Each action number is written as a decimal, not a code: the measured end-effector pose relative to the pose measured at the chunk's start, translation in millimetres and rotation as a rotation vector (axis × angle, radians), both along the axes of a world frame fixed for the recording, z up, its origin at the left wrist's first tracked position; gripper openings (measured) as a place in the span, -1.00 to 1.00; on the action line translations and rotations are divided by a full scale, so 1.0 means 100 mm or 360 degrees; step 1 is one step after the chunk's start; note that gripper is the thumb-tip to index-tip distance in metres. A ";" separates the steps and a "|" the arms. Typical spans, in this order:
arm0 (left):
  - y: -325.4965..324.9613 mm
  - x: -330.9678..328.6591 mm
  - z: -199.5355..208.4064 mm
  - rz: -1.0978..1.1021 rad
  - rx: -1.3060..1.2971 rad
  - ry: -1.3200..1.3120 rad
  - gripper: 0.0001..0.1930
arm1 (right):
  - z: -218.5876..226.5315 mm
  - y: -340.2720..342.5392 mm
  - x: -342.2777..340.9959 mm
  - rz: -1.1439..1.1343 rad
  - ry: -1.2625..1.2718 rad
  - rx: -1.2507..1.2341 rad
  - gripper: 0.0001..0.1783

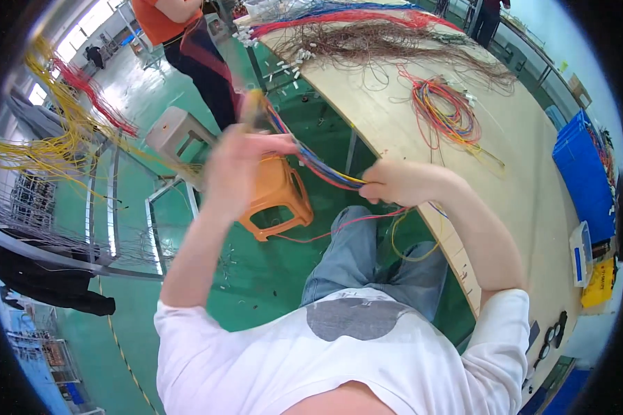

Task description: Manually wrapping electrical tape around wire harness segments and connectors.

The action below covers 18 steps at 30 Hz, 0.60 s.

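A bundle of wires (325, 170), red, blue, yellow and dark, stretches in front of me between my two hands. My right hand (393, 181) is closed around its near end by the table edge, with loose red and yellow wire trailing below. My left hand (232, 169) is raised at the far end of the bundle and smeared by motion. Its thumb touches or lies close to the wires; the other fingers do not show clearly. Just above it is a blurred yellow-brown thing (255, 104) whose kind I cannot make out.
On the wooden table (533, 207) lie a coil of coloured wires (446, 111) and long brown wires (387, 43). An orange stool (273, 197) and a beige stool (177, 135) stand left. Yellow wires (56, 131) hang on a metal rack. Another person (204, 69) stands beyond; blue bins (581, 173) sit right.
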<state>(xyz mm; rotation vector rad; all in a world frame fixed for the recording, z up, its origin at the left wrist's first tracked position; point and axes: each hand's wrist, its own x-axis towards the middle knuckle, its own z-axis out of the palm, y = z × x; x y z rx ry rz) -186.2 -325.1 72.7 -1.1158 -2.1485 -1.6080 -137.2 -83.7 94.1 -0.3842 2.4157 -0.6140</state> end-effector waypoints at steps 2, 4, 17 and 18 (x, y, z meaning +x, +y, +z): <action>0.40 0.13 -0.05 -0.0086 -0.0402 0.0142 -0.80 | 0.08 -0.14 -0.06 0.0143 -0.0009 -0.0291 -0.67; 0.59 0.22 -0.04 -0.0052 -0.0558 -0.0126 -0.80 | 0.17 -0.17 -0.08 0.0088 0.0019 -0.0370 -0.66; 0.63 0.13 0.10 -0.0575 -0.0128 -0.1875 -0.75 | 0.18 -0.13 0.00 0.0094 0.0549 -0.0293 -0.66; 0.62 0.13 0.12 -0.0527 -0.0093 -0.1939 -0.76 | 0.18 -0.13 0.00 0.0001 0.0474 -0.0378 -0.64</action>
